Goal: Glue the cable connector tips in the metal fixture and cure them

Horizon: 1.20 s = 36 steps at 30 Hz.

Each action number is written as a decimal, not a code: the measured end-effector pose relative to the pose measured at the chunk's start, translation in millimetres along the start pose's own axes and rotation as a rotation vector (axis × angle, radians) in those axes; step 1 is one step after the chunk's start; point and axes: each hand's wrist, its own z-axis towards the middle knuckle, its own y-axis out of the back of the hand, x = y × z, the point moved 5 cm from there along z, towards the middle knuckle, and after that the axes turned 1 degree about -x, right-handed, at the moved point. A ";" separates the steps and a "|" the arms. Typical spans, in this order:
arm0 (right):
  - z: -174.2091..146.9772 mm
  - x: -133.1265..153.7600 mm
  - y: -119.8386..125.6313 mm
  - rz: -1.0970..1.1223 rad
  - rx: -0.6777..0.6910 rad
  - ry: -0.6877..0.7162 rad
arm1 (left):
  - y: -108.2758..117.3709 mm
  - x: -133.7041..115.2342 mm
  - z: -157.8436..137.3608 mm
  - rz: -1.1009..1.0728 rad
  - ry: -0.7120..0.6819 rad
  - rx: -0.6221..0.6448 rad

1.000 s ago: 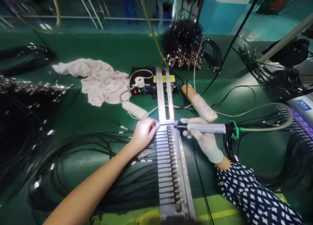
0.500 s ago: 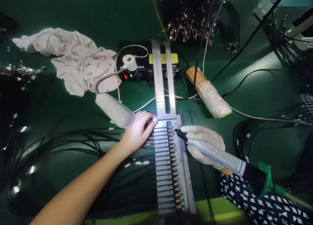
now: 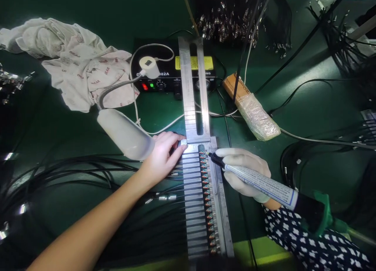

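The white-labelled dispensing syringe with a black tip (image 3: pixel 258 183) sits in the gloved right hand (image 3: pixel 243 171), fingers wrapped tight round the barrel. Its long axis runs from lower right up to upper left, tip pointing at the row of small connectors (image 3: pixel 207 192) in the long slotted metal fixture (image 3: pixel 194 106). The actual tip contact is too small to make out. The bare left hand (image 3: pixel 161 159) presses its fingertips on the fixture's left edge, not gripping anything, and partly hides the translucent lamp head (image 3: pixel 125 133).
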 end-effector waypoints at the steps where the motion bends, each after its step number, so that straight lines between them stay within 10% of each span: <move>1: 0.1 -0.2 0.1 0.008 0.001 0.002 | 0.1 0.0 -0.1 0.001 0.003 0.000; 36: 0.1 0.6 2.8 0.017 0.000 -0.073 | 0.4 3.4 -0.8 0.002 0.030 0.010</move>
